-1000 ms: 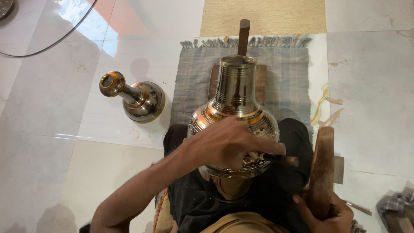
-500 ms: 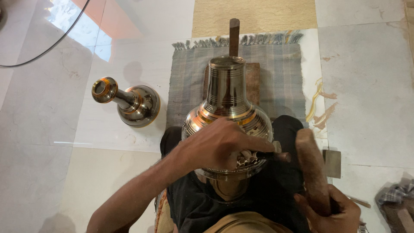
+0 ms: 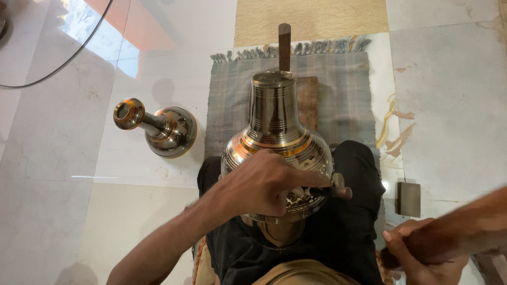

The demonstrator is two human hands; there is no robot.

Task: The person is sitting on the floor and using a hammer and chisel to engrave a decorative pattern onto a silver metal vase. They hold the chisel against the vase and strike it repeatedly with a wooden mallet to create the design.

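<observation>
Left hand on ribbed, bulbous brass vase, fringed woven mat

The large metal vase shines silver with copper-orange bands around its shoulder and fine engraved rings on its neck. The smaller vessel is silver with a golden-orange mouth and base edge. The mat is grey-blue with thin stripes and a pale fringe. The floor is glossy white marble, with one tan tile. The trousers are black.
</observation>
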